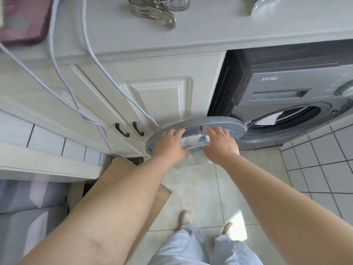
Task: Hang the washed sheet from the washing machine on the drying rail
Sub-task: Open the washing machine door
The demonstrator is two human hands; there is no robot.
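The grey washing machine stands under the counter at the right. Its round door is swung open toward me. My left hand grips the door's left rim, fingers curled over the edge. My right hand rests on the door's inner side, fingers stretched forward. Inside the dark drum opening a piece of white sheet shows. No drying rail is in sight.
White cabinet doors with black handles stand left of the machine. Pale cables hang across them. Large metal clips lie on the counter. A cardboard box sits on the tiled floor at my left; my feet are below.
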